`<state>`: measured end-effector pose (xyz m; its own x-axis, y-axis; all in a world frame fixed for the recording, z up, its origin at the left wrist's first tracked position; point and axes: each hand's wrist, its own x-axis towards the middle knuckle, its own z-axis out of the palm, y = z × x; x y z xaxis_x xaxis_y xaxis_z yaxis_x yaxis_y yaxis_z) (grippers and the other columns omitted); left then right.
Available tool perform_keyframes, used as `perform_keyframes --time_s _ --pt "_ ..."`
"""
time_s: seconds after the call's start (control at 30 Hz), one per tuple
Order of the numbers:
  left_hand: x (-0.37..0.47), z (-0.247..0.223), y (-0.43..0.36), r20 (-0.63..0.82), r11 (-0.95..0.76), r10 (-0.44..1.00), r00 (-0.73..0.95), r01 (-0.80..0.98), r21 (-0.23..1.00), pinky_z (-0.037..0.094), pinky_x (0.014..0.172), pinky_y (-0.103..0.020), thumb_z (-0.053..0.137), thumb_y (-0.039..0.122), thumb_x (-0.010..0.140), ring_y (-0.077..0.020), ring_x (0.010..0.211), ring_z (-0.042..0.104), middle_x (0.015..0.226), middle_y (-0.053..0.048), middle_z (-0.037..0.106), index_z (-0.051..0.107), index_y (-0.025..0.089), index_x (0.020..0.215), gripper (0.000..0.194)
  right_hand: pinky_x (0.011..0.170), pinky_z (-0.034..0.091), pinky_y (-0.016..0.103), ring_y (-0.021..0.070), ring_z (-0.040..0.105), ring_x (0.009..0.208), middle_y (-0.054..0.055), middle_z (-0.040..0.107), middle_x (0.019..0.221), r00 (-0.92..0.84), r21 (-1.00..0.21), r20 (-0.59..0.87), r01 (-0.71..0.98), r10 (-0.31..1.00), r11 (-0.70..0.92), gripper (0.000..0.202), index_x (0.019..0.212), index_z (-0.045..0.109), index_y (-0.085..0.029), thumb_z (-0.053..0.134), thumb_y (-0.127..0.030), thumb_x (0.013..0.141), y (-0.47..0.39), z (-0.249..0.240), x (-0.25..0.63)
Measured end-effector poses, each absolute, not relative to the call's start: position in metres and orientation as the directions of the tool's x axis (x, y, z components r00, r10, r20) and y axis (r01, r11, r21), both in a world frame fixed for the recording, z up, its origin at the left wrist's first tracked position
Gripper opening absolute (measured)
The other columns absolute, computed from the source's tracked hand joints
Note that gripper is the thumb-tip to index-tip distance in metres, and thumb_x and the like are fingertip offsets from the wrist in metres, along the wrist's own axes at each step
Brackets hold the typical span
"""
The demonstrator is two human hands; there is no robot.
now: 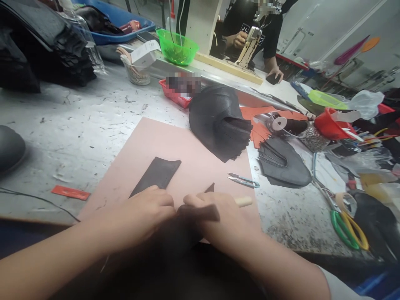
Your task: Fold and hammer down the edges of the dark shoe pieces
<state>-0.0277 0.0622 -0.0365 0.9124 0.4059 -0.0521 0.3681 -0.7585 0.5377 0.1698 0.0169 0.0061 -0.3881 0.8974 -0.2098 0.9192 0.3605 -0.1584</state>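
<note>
My left hand [151,212] is closed at the near edge of a pinkish sheet [120,166], its fingers curled on a dark leather piece [203,211]. Close beside it, my right hand [229,218] also grips this piece, and one flap of it lies across that hand. The lower part of the piece merges with a dark blur. Beyond my left hand, a flat black leather piece [161,173] rests on the sheet. A pale stick-like end [243,201] shows behind my right hand. Thread snips [242,180] lie farther off, to the right.
Stacked black leather pieces [215,121] stand at the sheet's far edge. Scissors [346,225] and a tape roll [346,204] lie right. A green basket [176,48] and a red basket [175,95] are at the back. Across the table, a person's hand [240,39] is by a machine.
</note>
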Motion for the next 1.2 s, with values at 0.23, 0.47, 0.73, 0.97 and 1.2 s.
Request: perform_keyframes --time_s 0.23,0.47,0.73,0.97,1.2 --pt "-0.028 -0.025 0.080 -0.090 -0.824 0.315 0.945 0.320 0.468 0.034 0.076 -0.030 0.047 -0.003 0.078 -0.0156 0.083 0.051 0.087 0.001 0.060 0.060 0.025 0.095 0.036 0.049 0.022 0.025 0.0127 0.053 0.055 -0.001 0.061 0.064 -0.374 -0.136 -0.219 0.926 0.901 0.351 0.013 0.079 0.058 -0.022 0.050 -0.013 0.081 0.021 0.005 0.168" --pt "0.000 -0.047 0.053 0.055 -0.683 0.663 0.746 0.573 0.454 0.037 0.068 -0.032 0.039 0.011 0.087 -0.0193 0.075 0.052 0.080 -0.004 0.058 0.058 0.017 0.084 0.021 0.054 0.029 0.026 0.0170 0.060 0.065 0.002 0.066 0.073 -0.154 -0.026 -0.141 0.988 0.978 0.152 0.020 0.091 0.061 -0.024 0.043 -0.017 0.085 0.039 0.003 0.188" --pt "-0.001 -0.062 0.046 0.200 -0.680 0.684 0.701 0.515 0.522 0.035 0.067 -0.032 0.039 0.014 0.089 -0.0175 0.073 0.053 0.078 -0.002 0.060 0.060 0.019 0.082 0.023 0.052 0.028 0.026 0.0172 0.060 0.062 0.002 0.061 0.065 -0.195 0.022 -0.153 0.980 0.969 0.200 0.018 0.088 0.060 -0.023 0.044 -0.017 0.083 0.041 -0.003 0.183" --pt "-0.006 -0.059 0.046 0.170 -0.757 0.621 0.765 0.529 0.385 0.029 0.065 -0.034 0.036 0.005 0.084 -0.0191 0.075 0.048 0.076 -0.004 0.055 0.062 0.020 0.087 0.031 0.053 0.029 0.026 0.0170 0.059 0.061 0.003 0.065 0.068 -0.239 -0.029 -0.224 0.971 0.945 0.238 0.017 0.085 0.062 -0.022 0.047 -0.016 0.084 0.038 0.010 0.176" --pt "-0.011 -0.053 0.054 0.072 -0.708 0.613 0.786 0.507 0.491 0.029 0.067 -0.033 0.034 0.015 0.090 -0.0174 0.075 0.049 0.078 -0.002 0.057 0.061 0.022 0.088 0.027 0.052 0.028 0.025 0.0167 0.058 0.058 0.001 0.059 0.058 -0.164 0.022 -0.248 0.984 0.955 0.175 0.014 0.086 0.060 -0.022 0.049 -0.017 0.080 0.036 -0.002 0.179"
